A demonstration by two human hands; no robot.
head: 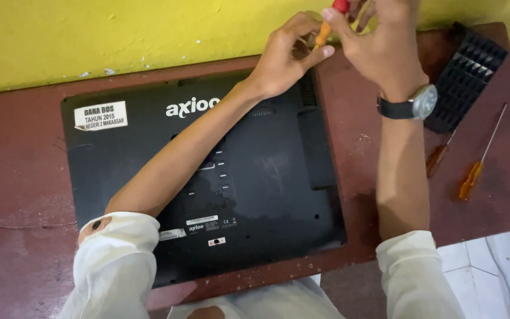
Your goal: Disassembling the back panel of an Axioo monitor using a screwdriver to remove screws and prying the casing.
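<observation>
- White rolled sleeves [119, 260] sat nearest, above the black plastic back of a flat computer [255, 171] lying face down.
- Right hand [385, 41] pinched an orange-handled, red-capped screwdriver [326, 29] at the far corner; left hand [284, 56] curled, steadying its shaft.
- A slip, I judged, could gouge the casing.
- Two loose orange screwdrivers [473, 171] near the brown table's edge [503, 218] might roll off.

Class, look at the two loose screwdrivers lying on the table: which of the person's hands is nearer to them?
Right. The right hand is up by the wall, above and left of the loose screwdrivers; the left hand is farther left, over the monitor's top corner.
</observation>
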